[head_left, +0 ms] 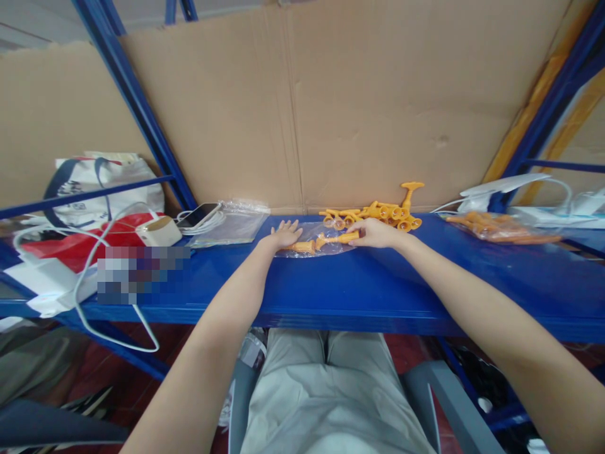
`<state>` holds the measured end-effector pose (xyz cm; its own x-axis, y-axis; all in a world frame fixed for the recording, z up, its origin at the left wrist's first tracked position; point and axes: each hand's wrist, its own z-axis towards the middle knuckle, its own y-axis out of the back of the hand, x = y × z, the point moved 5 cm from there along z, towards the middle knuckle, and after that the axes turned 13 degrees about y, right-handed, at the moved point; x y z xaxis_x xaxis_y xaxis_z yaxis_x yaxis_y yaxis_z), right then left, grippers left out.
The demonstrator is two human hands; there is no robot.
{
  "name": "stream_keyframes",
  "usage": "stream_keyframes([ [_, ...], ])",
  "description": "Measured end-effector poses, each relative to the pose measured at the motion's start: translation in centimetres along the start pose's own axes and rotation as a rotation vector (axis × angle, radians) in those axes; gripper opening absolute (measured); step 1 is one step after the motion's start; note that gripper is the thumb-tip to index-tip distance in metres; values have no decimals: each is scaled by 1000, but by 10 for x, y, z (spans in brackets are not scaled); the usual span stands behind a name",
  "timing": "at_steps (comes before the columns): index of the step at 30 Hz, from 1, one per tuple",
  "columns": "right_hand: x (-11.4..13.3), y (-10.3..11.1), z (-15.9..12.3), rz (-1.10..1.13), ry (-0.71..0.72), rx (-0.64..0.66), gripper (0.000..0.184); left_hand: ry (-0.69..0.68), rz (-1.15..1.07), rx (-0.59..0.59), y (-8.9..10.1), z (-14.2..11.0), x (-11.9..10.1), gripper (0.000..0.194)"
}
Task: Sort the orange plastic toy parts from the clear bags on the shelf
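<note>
On the blue shelf lies a clear plastic bag [309, 232] with an orange plastic piece [302, 247] in it. My left hand [286, 234] rests flat on the bag's left side, fingers spread and holding nothing. At the bag's right end, my right hand [373, 233] is closed on the end of another orange plastic piece [347, 238], which points left along the bag. Whether this piece is wholly inside the plastic I cannot tell. Just behind my right hand is a pile of similar orange plastic pieces [387, 211] with round, cup-like ends; one T-shaped piece stands up from it.
A filled bag of orange pieces [503, 227] lies to the right. Flat clear bags [231, 222] and a phone [201, 215] are at the left, beside a white charger [158, 231] and cables. Cardboard [378, 101] walls off the back between blue posts.
</note>
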<state>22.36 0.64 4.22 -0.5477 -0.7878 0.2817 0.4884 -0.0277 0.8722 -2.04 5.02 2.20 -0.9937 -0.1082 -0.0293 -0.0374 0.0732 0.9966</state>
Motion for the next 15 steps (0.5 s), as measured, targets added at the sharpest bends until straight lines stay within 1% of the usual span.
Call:
stream_keyframes([
  [2, 2, 1, -1, 18, 13, 34, 19, -21, -5, -2, -1, -1, -3, 66],
  [3, 3, 3, -1, 35, 26, 29, 19, -30, -6, -2, -1, -1, -4, 66],
  [7, 3, 11, 0, 61, 57, -82, 26, -50, -12, 7, -1, -4, -6, 65],
  [9, 4, 12, 1, 31, 57, -106, 27, -59, -27, 7, 0, -7, -8, 65],
  [13, 11, 4, 3, -42, 32, -53, 27, -74, -84, 12, 4, -18, -13, 63],
  [15, 17, -2, 4, -39, 27, -33, 30, -90, -126, 12, 5, -23, -16, 63],
])
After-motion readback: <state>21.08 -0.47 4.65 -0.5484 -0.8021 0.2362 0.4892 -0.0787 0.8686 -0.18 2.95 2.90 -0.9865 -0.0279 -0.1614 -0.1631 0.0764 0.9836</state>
